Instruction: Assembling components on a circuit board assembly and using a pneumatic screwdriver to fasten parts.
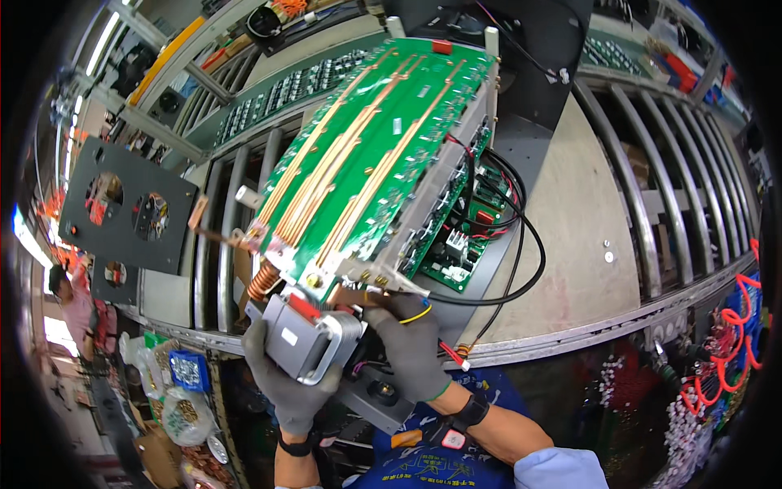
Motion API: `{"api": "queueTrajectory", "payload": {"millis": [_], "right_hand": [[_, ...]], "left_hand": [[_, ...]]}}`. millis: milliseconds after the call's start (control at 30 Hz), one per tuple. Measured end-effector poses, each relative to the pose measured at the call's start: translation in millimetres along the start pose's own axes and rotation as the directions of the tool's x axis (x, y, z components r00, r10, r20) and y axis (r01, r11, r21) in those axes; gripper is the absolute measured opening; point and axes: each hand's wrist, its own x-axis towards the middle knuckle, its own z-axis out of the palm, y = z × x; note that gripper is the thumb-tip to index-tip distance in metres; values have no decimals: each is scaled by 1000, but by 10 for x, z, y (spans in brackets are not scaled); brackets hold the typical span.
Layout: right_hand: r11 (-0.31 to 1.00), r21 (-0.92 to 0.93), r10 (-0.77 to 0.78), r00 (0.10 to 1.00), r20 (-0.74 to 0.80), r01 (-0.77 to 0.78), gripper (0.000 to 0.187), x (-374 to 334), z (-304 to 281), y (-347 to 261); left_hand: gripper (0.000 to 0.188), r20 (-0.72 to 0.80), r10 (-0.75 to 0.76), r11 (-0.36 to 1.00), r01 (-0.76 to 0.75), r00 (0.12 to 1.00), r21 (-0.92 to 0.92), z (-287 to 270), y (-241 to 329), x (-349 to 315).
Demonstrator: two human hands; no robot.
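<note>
A long power unit topped by a green circuit board [383, 138] with copper bars stretches away from me on the bench. At its near end is a grey block [295, 336] with a silvery wound coil [336, 342] on its right side, like a transformer. My left hand [285, 383], in a grey glove, wraps around the block's left and lower side. My right hand [411, 346], gloved too, bends its fingers in beside a copper strip [358, 297] at the board's near edge. What its fingertips grip is hidden. A copper coil [262, 281] sits left of the strip.
Black cables [533, 253] loop out right of the unit above a smaller green board [448, 265]. Metal rollers [652, 179] run on the right. A black panel with round holes [126, 208] stands left. Bags of small parts [187, 416] lie lower left; a red coiled hose [733, 326] hangs right.
</note>
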Motion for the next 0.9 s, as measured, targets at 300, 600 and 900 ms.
{"api": "queueTrajectory", "payload": {"millis": [300, 600, 900], "right_hand": [[995, 95, 11, 998, -59, -6, 17, 38, -6, 128], [992, 55, 112, 991, 69, -116, 21, 37, -90, 0], [987, -9, 160, 985, 70, -160, 25, -9, -54, -83]], "left_hand": [[118, -59, 44, 996, -39, 997, 82, -18, -75, -40], [108, 8, 146, 986, -146, 989, 85, -91, -85, 55], [96, -121, 107, 994, -106, 987, 14, -30, 116, 102]]}}
